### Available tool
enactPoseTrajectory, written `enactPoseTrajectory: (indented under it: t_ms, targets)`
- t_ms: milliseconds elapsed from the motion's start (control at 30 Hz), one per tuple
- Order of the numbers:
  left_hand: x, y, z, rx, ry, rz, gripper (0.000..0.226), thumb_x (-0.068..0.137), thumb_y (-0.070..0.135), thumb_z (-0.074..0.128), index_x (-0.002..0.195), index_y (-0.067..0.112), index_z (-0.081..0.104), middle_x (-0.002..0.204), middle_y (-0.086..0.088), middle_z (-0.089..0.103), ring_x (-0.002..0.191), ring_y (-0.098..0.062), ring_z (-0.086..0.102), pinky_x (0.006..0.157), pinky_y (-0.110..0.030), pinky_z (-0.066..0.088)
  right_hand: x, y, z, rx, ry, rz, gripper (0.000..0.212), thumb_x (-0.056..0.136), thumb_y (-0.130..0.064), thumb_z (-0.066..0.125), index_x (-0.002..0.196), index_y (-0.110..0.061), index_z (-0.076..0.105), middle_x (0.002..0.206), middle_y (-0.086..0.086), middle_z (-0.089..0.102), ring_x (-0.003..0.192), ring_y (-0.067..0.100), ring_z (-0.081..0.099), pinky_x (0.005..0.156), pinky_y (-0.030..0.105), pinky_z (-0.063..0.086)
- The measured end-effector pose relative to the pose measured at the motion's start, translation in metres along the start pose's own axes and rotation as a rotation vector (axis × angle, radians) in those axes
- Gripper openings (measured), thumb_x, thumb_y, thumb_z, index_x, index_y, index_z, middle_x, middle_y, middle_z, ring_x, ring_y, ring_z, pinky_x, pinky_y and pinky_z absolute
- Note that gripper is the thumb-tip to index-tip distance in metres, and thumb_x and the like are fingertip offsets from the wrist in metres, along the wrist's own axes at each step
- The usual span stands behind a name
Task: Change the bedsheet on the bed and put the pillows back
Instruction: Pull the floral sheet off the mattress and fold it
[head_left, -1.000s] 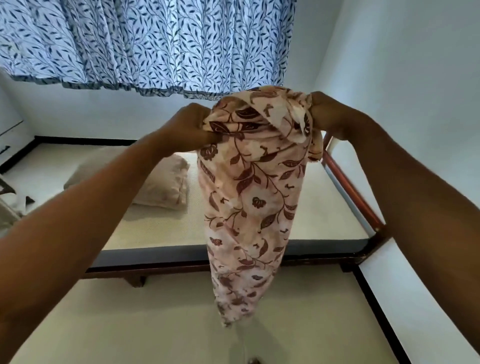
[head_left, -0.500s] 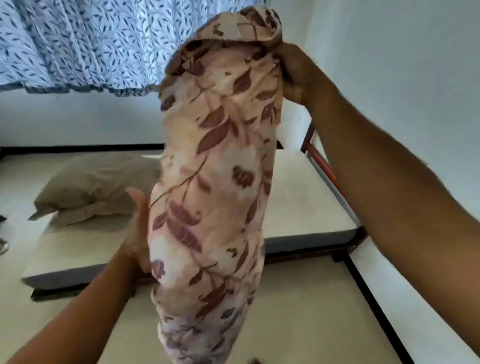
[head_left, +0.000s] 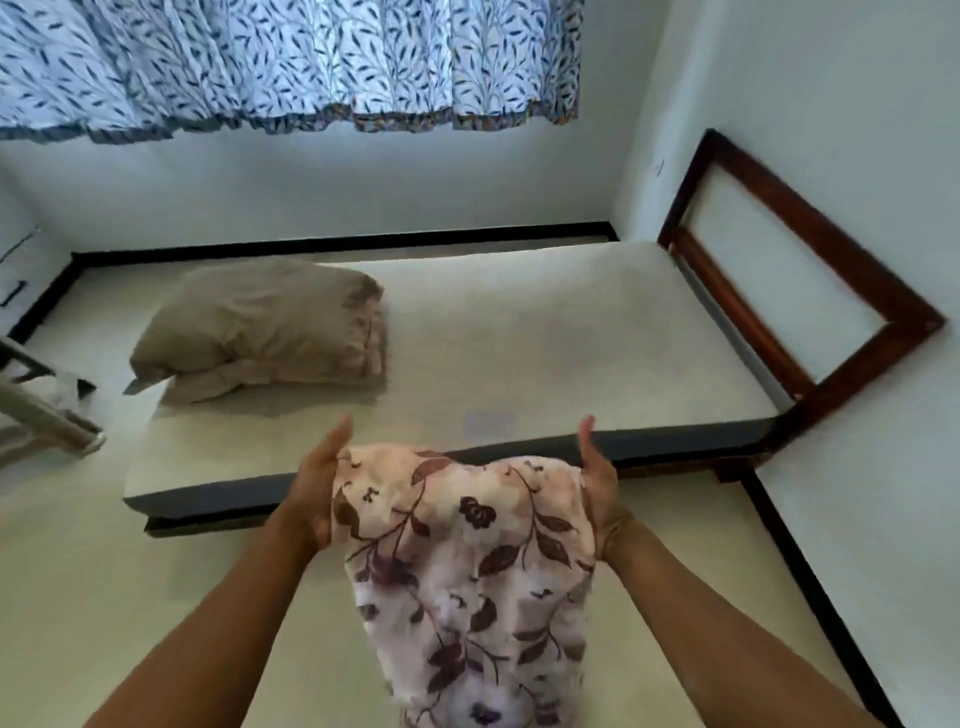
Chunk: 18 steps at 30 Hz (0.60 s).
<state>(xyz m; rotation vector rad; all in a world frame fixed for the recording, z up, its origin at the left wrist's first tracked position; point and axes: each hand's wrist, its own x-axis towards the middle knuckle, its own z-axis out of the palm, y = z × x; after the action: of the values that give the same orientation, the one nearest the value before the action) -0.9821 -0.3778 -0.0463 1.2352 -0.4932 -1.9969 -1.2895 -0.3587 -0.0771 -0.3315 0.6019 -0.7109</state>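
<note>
Tan pillow (head_left: 260, 327) lies at 10 o'clock on the bare mattress (head_left: 519, 338). Left hand (head_left: 317, 493), fingers straight, presses the left side of the floral pillowcase (head_left: 467, 571). The case looks stuffed and sits at 6 o'clock over the floor. Right hand (head_left: 597, 478) is flat against its right side. Hands apart. Headboard (head_left: 810, 249) at 2 o'clock.

So all you can see of yourself is two arms; your left forearm (head_left: 208, 623) and right forearm (head_left: 727, 613) are both bare from the bottom edge of the view up to the wrists, lean and kinda stretched by the wide lens; your left hand (head_left: 317, 499) and right hand (head_left: 597, 483) are bare too; a few creases show at the right wrist (head_left: 615, 525); fingertips are too blurry for detail.
</note>
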Motion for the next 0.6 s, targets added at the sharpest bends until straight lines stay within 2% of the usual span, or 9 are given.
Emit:
enactPoseTrajectory:
  t_ms: [67,100,200,267,400,433,500,567,600]
  targets:
    - [0.001,-0.011,0.005,0.077,-0.075,-0.055,0.072,0.08,0.031,0.076,0.135,-0.01,0.056,0.124,-0.032,0.065,0.104,-0.043,0.068,0.09,-0.051,0.058,-0.005,-0.011,0.008,-0.23,0.103,-0.04,0.087,0.09,-0.053,0.072,0.144,0.011,0.047,0.152,0.038,0.036,0.142,0.05,0.038,0.121,0.062,0.026]
    - [0.003,-0.006,0.009,0.079,-0.095,-0.048,0.07,0.08,0.021,0.074,0.139,-0.009,0.052,0.123,-0.029,0.066,0.106,-0.042,0.067,0.095,-0.051,0.055,-0.004,-0.018,0.009,-0.325,0.156,-0.073,0.072,0.09,-0.038,0.076,0.14,0.009,0.054,0.149,0.039,0.04,0.138,0.05,0.044,0.118,0.061,0.032]
    - [0.007,0.022,0.029,0.032,-0.127,0.048,0.056,0.085,0.023,0.067,0.134,-0.003,0.06,0.119,-0.024,0.069,0.105,-0.038,0.068,0.096,-0.049,0.055,-0.003,-0.05,0.021,-0.364,0.207,-0.178,0.046,0.097,-0.018,0.059,0.137,0.005,0.058,0.138,0.034,0.054,0.127,0.045,0.055,0.113,0.058,0.04]
    - [0.011,0.031,0.044,0.156,-0.1,0.078,0.062,0.076,0.019,0.078,0.131,-0.004,0.062,0.115,-0.023,0.072,0.1,-0.036,0.071,0.088,-0.048,0.059,-0.006,-0.08,0.029,-0.371,0.252,-0.215,0.048,0.092,-0.015,0.06,0.134,0.008,0.058,0.138,0.034,0.053,0.124,0.045,0.055,0.114,0.059,0.038]
    - [0.032,0.067,0.078,0.365,-0.041,0.233,0.03,0.087,-0.003,0.061,0.116,-0.007,0.066,0.101,-0.022,0.075,0.086,-0.029,0.074,0.08,-0.039,0.063,-0.014,-0.133,0.031,-0.473,0.343,-0.218,0.062,0.082,-0.015,0.061,0.137,0.012,0.051,0.125,0.03,0.055,0.109,0.04,0.06,0.104,0.05,0.05]
    - [0.037,0.079,0.091,0.395,-0.041,0.275,0.019,0.092,-0.003,0.058,0.106,-0.006,0.07,0.092,-0.02,0.076,0.08,-0.027,0.074,0.077,-0.036,0.063,-0.016,-0.148,0.033,-0.486,0.323,-0.225,0.059,0.083,-0.015,0.058,0.137,0.009,0.054,0.121,0.028,0.059,0.105,0.038,0.062,0.101,0.048,0.051]
    - [0.05,0.102,0.114,0.443,-0.039,0.314,0.018,0.097,-0.001,0.056,0.09,-0.002,0.073,0.078,-0.015,0.075,0.068,-0.021,0.074,0.072,-0.034,0.063,-0.018,-0.18,0.031,-0.462,0.295,-0.244,0.047,0.088,-0.013,0.049,0.129,0.004,0.065,0.116,0.024,0.066,0.103,0.035,0.065,0.099,0.045,0.051]
    - [0.071,0.119,0.133,0.503,-0.027,0.346,0.012,0.094,-0.001,0.062,0.1,-0.008,0.07,0.095,-0.022,0.075,0.075,-0.023,0.076,0.073,-0.035,0.064,-0.018,-0.217,0.019,-0.442,0.372,-0.254,0.046,0.085,-0.01,0.049,0.125,0.002,0.068,0.111,0.021,0.07,0.096,0.034,0.068,0.094,0.045,0.056]
    - [0.082,0.127,0.142,0.51,-0.026,0.355,0.019,0.09,-0.002,0.067,0.107,-0.011,0.068,0.105,-0.027,0.073,0.08,-0.026,0.076,0.074,-0.037,0.064,-0.019,-0.233,0.016,-0.458,0.424,-0.248,0.047,0.078,-0.008,0.054,0.122,0.001,0.067,0.109,0.02,0.07,0.092,0.033,0.069,0.09,0.045,0.058]
